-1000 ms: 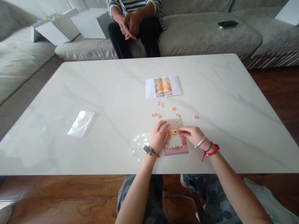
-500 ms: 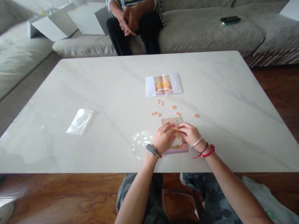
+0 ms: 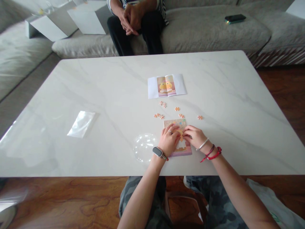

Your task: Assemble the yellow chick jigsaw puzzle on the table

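A small jigsaw puzzle (image 3: pixel 183 149) with a pink-purple lower border lies near the table's front edge, partly covered by both hands. My left hand (image 3: pixel 169 137) is closed over its left side, fingers bent. From the right, my right hand (image 3: pixel 194 136) reaches in with thumb and fingers pinched together. Between the fingertips of both hands is a yellow-orange puzzle piece (image 3: pixel 180 133); the fingers hide much of it. Just beyond the puzzle lie several loose orange and pink puzzle pieces (image 3: pixel 177 109), with one piece (image 3: pixel 199 117) off to the right.
Behind the pieces rests a creased picture sheet (image 3: pixel 166 86) showing two yellow figures. A clear round plastic item (image 3: pixel 144 148) is left of my left hand, and a clear plastic bag (image 3: pixel 81 124) farther left. Across the marble-look table (image 3: pixel 114 95), a person (image 3: pixel 133 19) sits on the sofa, hands clasped.
My left hand and wrist have shifted slightly to the right, and my right wrist has turned a little. Both hands stay at the puzzle. The loose pieces lie as before.
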A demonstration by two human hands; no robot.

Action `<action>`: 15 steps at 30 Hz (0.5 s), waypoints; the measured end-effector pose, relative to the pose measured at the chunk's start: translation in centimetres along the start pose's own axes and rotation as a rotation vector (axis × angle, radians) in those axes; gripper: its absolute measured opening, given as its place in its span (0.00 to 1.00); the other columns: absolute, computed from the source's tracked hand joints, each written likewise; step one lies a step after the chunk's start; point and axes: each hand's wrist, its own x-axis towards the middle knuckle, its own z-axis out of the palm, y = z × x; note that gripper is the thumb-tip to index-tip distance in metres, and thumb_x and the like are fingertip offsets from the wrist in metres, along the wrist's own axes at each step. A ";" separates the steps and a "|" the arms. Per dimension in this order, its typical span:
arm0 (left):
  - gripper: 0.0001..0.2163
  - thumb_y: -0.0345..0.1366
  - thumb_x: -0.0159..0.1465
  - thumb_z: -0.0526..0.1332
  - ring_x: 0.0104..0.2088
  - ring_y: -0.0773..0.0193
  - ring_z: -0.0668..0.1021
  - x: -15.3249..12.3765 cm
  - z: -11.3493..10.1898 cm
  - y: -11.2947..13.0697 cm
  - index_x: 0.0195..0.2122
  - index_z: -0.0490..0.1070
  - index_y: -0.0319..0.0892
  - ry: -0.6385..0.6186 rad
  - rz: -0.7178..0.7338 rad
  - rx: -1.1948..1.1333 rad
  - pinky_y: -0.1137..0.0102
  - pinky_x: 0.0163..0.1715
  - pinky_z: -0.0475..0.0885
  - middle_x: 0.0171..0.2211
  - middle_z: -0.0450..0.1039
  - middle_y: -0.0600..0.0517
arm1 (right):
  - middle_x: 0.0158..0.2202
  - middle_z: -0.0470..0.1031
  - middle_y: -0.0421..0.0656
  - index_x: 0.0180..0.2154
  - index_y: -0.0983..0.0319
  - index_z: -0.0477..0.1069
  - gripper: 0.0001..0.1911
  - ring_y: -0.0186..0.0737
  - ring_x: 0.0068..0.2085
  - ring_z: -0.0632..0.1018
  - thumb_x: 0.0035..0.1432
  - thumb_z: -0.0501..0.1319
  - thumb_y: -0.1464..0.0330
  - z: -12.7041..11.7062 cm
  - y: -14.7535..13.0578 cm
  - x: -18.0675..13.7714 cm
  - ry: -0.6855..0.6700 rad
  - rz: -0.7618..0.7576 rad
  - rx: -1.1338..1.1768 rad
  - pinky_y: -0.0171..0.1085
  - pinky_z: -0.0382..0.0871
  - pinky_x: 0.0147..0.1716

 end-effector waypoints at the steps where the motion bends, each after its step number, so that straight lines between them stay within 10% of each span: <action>1: 0.08 0.34 0.59 0.50 0.53 0.60 0.59 0.0 0.0 0.0 0.34 0.67 0.43 -0.003 -0.003 0.000 0.62 0.48 0.60 0.48 0.63 0.50 | 0.30 0.69 0.42 0.24 0.63 0.70 0.07 0.32 0.31 0.71 0.47 0.56 0.78 -0.1 0.0 0.0 0.004 0.009 0.001 0.32 0.66 0.33; 15: 0.06 0.34 0.59 0.51 0.54 0.58 0.58 0.3 0.0 0.2 0.34 0.66 0.43 -0.002 -0.016 -0.033 0.59 0.47 0.60 0.48 0.63 0.50 | 0.26 0.69 0.40 0.24 0.63 0.67 0.03 0.30 0.25 0.70 0.45 0.56 0.75 -0.5 -0.2 0.1 -0.051 0.139 0.165 0.31 0.66 0.27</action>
